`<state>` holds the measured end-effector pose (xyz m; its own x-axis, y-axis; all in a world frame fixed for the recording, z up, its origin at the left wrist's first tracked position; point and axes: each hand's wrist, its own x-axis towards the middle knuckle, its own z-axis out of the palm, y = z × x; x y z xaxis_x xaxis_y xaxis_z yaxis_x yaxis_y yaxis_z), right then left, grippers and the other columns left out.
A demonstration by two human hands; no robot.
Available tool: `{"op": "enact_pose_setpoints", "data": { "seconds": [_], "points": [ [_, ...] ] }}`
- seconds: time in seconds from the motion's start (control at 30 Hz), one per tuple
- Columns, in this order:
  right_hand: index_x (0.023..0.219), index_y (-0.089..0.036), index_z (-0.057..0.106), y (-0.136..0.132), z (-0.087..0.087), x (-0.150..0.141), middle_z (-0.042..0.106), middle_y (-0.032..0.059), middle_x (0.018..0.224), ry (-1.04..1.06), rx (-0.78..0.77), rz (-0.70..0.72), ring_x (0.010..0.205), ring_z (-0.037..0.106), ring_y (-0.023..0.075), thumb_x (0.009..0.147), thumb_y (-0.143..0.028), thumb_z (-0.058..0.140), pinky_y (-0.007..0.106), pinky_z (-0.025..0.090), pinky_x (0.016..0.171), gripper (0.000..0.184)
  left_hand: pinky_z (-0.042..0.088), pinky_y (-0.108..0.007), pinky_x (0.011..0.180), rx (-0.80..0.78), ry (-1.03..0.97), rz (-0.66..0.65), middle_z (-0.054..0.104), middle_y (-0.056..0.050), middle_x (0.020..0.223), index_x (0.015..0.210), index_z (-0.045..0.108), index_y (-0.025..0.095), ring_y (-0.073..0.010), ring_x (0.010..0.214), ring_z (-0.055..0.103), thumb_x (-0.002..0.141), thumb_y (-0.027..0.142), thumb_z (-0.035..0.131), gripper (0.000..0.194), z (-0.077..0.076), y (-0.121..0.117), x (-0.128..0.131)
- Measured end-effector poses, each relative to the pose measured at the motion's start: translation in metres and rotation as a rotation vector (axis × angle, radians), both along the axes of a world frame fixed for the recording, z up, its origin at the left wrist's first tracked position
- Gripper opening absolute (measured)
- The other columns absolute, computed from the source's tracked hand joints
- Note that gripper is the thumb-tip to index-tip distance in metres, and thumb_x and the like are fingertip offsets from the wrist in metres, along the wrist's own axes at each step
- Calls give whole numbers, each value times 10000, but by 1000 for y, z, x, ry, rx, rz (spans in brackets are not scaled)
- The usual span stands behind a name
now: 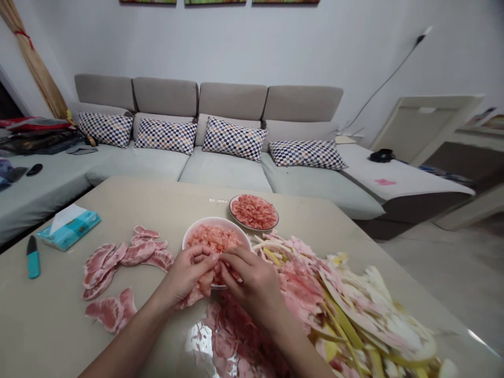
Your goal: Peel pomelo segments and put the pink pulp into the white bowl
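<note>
Left hand [192, 269] has its thumb and fingers close together, holding a floppy pink piece [201, 290] that hangs down under it. Right hand [252, 278] is narrow too, with its fingertips right by the left ones, but I cannot tell if it grips the piece. Both are in the middle of the frame, over the near side of a white bowl [191, 228] full of small pink bits [212, 237].

Thin pink skins [232, 344] lie at the bottom middle, on the shiny table [173, 202]. A big messy pile of yellow, white and pink peels [354, 307] fills the lower right. On the left side are pink wedges [137, 253], some in a bent row and some in a small bunch below. Farther left is a knife [33, 260] with a blue-green handle, and near it is a blue tissue pack [71, 228] with a white sheet on top.

Just behind the bowl, a round plate [231, 206] holds more pink bits. Past the table is a long sofa [224, 170] with four checkered pillows [165, 135]. At the very top are the bottoms of three pictures [214, 1] on the pale wall [220, 42].
</note>
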<state>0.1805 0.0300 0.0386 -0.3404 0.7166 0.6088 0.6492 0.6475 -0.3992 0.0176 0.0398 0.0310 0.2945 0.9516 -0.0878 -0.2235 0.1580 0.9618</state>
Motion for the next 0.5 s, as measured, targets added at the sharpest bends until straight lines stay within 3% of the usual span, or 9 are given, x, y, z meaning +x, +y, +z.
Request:
{"op": "enact_pose_setpoints", "data": {
  "seconds": [0.13,0.27,0.4,0.5],
  "points": [
    [898,-205,670,1,-9,-11,714,74,866,151,-16,-63,784,655,200,871,-131,531,320,519,728,160,402,-194,444,-5,-17,62,596,11,658,786,628,145,-94,497,521,737,440,730,316,1,0,3],
    [872,-200,650,5,-16,-15,700,59,849,289,-32,-93,769,648,183,857,-118,534,299,517,716,142,372,-202,439,-31,-35,120,546,49,529,809,633,155,-84,414,455,733,446,727,315,-1,0,5],
    [839,-196,632,11,-6,1,673,46,813,395,-21,-252,699,618,174,858,-176,544,289,501,660,93,405,-208,518,-9,4,208,596,29,588,802,650,151,-106,502,522,738,421,729,287,-5,4,2],
    [798,-201,592,9,7,17,633,30,773,423,-156,-275,682,583,169,881,-234,515,269,464,608,119,460,-241,651,45,86,264,685,-34,753,811,692,148,-180,725,624,765,441,696,296,-10,10,-2]
  ]
}}
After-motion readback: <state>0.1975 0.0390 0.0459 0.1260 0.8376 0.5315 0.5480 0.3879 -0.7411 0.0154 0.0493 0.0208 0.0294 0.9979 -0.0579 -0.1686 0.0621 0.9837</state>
